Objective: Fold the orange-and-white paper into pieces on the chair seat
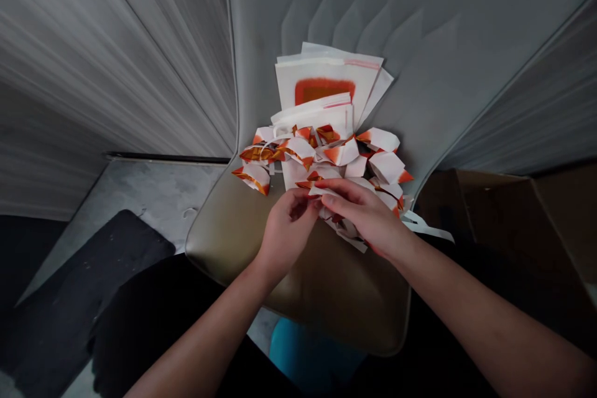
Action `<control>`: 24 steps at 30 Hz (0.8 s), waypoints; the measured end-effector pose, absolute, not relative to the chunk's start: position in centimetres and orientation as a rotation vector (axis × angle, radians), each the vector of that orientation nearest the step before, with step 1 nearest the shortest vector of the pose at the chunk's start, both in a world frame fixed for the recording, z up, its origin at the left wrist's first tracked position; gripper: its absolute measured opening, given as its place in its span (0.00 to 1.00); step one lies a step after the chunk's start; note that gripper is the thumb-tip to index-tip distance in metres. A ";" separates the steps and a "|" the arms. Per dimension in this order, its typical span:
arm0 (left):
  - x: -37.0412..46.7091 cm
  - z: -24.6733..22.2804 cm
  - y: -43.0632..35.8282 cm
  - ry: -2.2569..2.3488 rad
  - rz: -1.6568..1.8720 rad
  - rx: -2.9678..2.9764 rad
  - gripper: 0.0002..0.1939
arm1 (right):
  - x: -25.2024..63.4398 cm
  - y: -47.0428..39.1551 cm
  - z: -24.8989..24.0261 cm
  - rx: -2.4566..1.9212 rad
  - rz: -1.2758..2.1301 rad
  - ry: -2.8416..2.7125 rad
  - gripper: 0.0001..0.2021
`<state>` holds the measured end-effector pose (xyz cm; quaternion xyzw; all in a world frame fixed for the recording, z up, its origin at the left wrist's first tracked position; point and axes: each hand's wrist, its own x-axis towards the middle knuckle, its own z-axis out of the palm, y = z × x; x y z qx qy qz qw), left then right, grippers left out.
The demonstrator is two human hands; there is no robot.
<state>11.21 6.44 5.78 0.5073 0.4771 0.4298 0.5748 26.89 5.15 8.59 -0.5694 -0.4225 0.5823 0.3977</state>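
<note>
No words, numbers or brand marks could be read anywhere. The flat white paper sheets [326, 78] carried only a plain orange-red rectangle, and the folded white and orange paper pieces [321, 152] showed only colour patches, without lettering.

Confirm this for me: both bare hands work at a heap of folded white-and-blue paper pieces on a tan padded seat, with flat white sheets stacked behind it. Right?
Not quite. In the head view the folded paper pieces are white and orange-red, not white and blue. The rest holds: the left hand and right hand work at the heap on the tan padded seat, with flat white sheets behind.
</note>
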 end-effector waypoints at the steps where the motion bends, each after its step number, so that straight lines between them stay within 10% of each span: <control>1: 11.2 5.9 6.3 1.132 1.017 1.223 0.06 | 26.8 5.1 8.5 -1.443 1.484 -1.064 0.18; 13: 9.4 5.7 6.2 0.981 1.073 2.075 0.17 | 26.2 5.2 8.7 -1.404 1.486 -0.946 0.18; 24: 8.3 5.6 6.6 1.046 1.258 2.585 0.06 | 26.0 4.7 9.2 -1.315 1.546 -1.007 0.15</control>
